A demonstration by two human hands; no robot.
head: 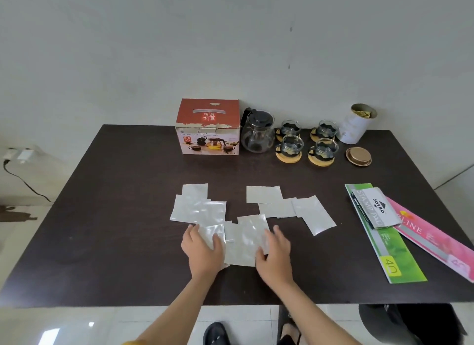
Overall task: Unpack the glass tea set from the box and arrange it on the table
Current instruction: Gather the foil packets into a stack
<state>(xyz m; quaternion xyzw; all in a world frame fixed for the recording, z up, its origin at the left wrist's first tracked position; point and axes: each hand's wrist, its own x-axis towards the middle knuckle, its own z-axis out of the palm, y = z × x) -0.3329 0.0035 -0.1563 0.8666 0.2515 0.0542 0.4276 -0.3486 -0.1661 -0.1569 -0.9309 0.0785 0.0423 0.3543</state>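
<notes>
A red tea-set box [208, 127] stands closed at the back of the dark table [115, 216]. To its right stands a glass teapot [257, 135] with a black lid. Beyond that, several glass cups [292, 145] sit on round wooden coasters [321, 159]. Several silver foil pouches [198, 207] lie spread over the table's middle. My left hand [202, 249] and my right hand [275, 254] lie flat on the nearest pouches [243, 242], one on each side, fingers spread.
A white round tin [355, 125] stands open at the back right, its gold lid [358, 156] lying in front of it. A stamp pad pack [373, 208] rests on green [392, 252] and pink [441, 244] booklets at the right. A cable runs down the left wall.
</notes>
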